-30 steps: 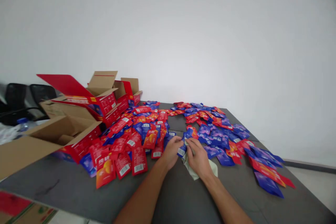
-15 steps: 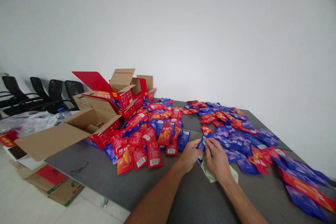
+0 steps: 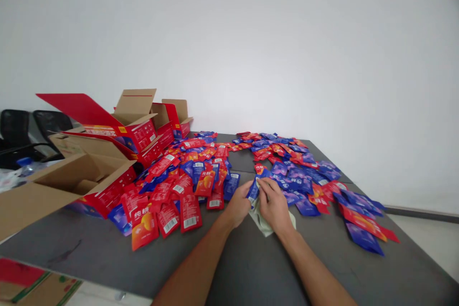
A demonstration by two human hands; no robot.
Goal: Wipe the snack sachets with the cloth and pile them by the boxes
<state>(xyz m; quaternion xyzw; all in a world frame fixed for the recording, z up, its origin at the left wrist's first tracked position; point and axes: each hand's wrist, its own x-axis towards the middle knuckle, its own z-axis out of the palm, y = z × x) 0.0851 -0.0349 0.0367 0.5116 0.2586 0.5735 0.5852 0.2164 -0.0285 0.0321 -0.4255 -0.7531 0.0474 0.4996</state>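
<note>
A small blue pouch is gripped at its left edge by my left hand, fingers closed. Bunched under my right hand is a pale green cloth, which its closed fingers press against the pouch. Part of the pouch is covered by those fingers. To the left lies a heap of red and blue pouches, including a red pouch with orange fruit on it. Beyond and to the right of my hands spreads another group, with a blue pouch close by.
Open cardboard boxes with red outsides, the nearest a wide-flapped box, line the left of the dark table. A few stacked pouches lie near its right edge. Black chairs and a blue-capped bottle are at far left.
My view has turned to the right, so the boxes and pouches appear further left. Both hands stay together at the pouch, and more of its printed blue side shows between them.
</note>
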